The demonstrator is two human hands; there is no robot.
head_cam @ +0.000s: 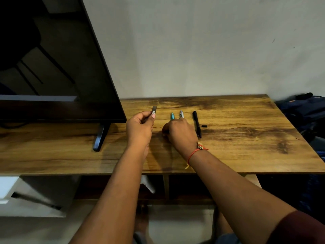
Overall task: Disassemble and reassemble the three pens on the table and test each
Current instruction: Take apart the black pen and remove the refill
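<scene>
My left hand [139,128] is raised a little above the wooden table [246,138] and pinches a short dark pen barrel piece [154,110] with a small white label, its end pointing up. To its right, my right hand [181,134] rests knuckles-up on the table, fingers curled down over the near ends of a teal pen [172,116] and a white and grey pen [181,114]. What its fingers grip is hidden. A black pen [197,124] lies lengthwise just right of that hand. A small black pen part [204,126] lies beside it.
A large dark screen [52,67] stands at the left on a black foot [100,138], close to my left hand. A pale wall runs behind the table. Dark blue bags [306,110] sit off the right edge. A shelf lies under the tabletop.
</scene>
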